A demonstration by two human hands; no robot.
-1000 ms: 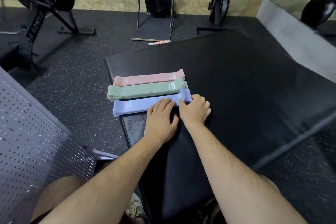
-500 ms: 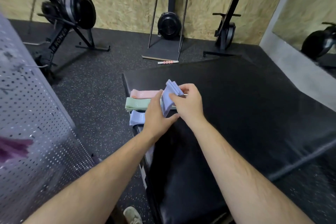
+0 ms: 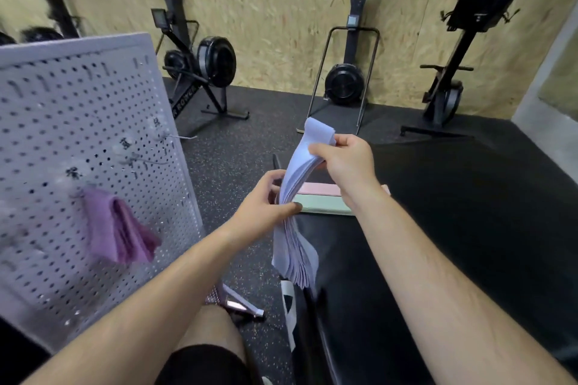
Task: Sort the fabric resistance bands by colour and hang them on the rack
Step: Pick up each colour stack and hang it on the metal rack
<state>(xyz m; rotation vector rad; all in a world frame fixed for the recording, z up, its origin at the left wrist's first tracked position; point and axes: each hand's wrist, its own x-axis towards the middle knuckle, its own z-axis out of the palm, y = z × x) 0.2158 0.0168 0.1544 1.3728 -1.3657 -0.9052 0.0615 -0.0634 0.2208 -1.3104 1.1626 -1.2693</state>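
A stack of lavender-blue bands (image 3: 297,216) hangs in the air over the near corner of the black mat. My right hand (image 3: 344,162) grips its upper end, and my left hand (image 3: 266,206) pinches it at the middle. The lower ends fan out loose. Pink bands (image 3: 317,188) and green bands (image 3: 322,205) lie side by side on the mat behind my hands, partly hidden by my right wrist. A bunch of purple bands (image 3: 119,231) hangs from a hook on the grey pegboard rack (image 3: 78,166) at the left.
Bare hooks (image 3: 147,159) stick out of the pegboard above the purple bands. The rack's foot (image 3: 240,306) lies on the speckled floor. The black mat (image 3: 469,212) fills the right side. Exercise machines (image 3: 344,78) stand along the wooden wall.
Both hands lifted the lavender-blue bands off the mat and raised them, so they now hang upright. My view swung up and left, bringing the pegboard and purple bands into sight.
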